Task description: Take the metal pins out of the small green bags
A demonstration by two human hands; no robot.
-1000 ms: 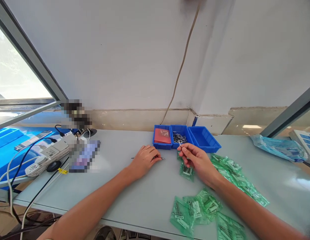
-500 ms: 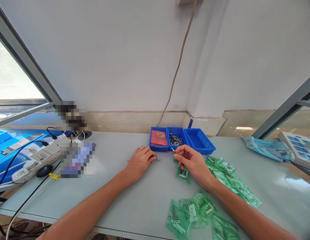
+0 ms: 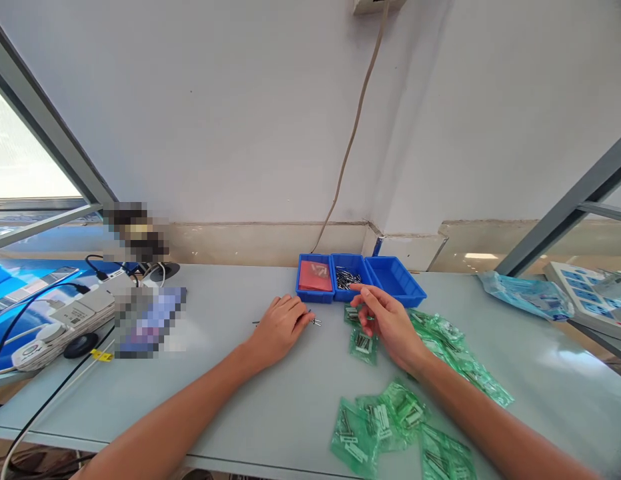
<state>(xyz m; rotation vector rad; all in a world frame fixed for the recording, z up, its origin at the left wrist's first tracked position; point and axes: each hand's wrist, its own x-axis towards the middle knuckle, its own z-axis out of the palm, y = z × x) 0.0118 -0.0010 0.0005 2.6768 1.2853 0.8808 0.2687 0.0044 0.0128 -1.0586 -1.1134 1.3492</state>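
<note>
My left hand point(image 3: 281, 327) lies on the grey table point(image 3: 240, 380) with its fingers curled over a thin metal rod point(image 3: 316, 323). The rod's ends stick out on both sides of the hand. My right hand point(image 3: 385, 321) reaches to the front edge of the middle blue bin point(image 3: 348, 277), which holds several small metal pins. Its fingertips are pinched together, and I cannot see what they hold. Under that hand lie small green bags point(image 3: 363, 344) with metal parts inside.
Three joined blue bins stand at the wall: the left point(image 3: 314, 276) holds a red bag, the right point(image 3: 396, 280) looks bare. More green bags point(image 3: 390, 420) lie near the front edge and to the right point(image 3: 460, 360). A power strip and cables point(image 3: 55, 327) are at the left.
My right hand has moved from above the green bags up to the middle bin's edge. The small pin seen between its fingertips no longer shows. My left hand has stayed on the rod.
</note>
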